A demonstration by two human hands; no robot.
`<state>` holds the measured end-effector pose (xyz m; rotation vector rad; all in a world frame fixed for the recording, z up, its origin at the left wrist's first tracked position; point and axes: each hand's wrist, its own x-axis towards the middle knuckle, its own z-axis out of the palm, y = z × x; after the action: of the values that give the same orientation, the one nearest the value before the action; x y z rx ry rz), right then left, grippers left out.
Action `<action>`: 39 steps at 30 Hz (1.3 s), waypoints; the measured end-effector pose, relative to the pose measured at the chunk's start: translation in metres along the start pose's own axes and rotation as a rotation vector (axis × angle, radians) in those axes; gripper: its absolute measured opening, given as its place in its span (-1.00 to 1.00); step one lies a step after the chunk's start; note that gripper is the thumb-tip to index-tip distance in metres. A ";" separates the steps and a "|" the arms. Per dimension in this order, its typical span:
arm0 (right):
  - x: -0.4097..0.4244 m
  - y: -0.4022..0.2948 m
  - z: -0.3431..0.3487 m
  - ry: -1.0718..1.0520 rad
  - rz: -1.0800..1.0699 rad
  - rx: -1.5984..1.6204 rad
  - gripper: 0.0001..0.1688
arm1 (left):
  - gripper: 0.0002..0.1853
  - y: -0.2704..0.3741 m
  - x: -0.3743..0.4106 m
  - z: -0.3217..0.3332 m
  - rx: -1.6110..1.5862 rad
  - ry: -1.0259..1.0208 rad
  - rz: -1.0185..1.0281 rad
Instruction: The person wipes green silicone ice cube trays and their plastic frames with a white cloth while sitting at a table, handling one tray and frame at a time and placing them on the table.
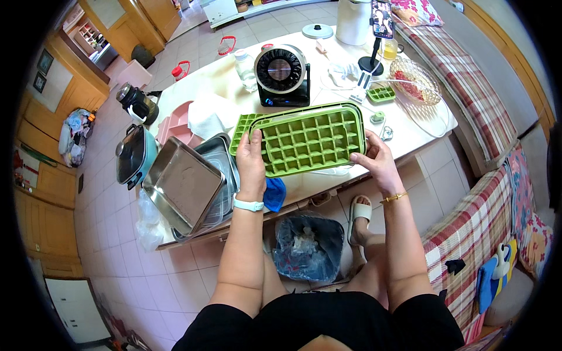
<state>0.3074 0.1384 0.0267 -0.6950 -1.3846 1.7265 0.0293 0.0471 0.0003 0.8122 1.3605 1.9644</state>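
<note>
Both hands hold a green ice cube tray [312, 139] with a clear rim or box around it, tilted above the table. My left hand [251, 162] grips its left end, the thumb on the front edge. My right hand [376, 159] holds the lower right corner between thumb and fingers. Another green tray [242, 128] lies partly hidden behind the left end. Past the held tray stands a round black fan [281, 72]. A small green tray [380, 94] and a small green piece [377, 117] lie to the right. A blue cloth [275, 195] hangs by the table's front edge.
On the left are a stacked metal pan [183, 186], clear plastic containers [219, 169], a pink tray [178, 120] and a lidded turquoise pot [137, 154]. A phone on a stand [376, 48] and a wire basket [415, 81] stand back right. A lined bin [309, 248] sits below.
</note>
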 end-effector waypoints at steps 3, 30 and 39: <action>0.001 0.007 -0.003 0.025 -0.033 -0.047 -0.34 | -0.50 -0.007 0.005 -0.007 0.003 -0.035 -0.044; 0.007 0.013 0.012 0.487 -0.471 -0.732 -0.73 | -0.12 0.012 -0.035 0.020 -0.068 -0.287 -0.053; 0.013 0.017 0.021 0.627 -0.446 -0.826 -0.82 | -0.14 0.007 -0.041 0.025 -0.073 -0.294 -0.082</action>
<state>0.2800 0.1369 0.0166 -1.1316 -1.5916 0.4670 0.0738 0.0280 0.0087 0.9529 1.1257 1.7414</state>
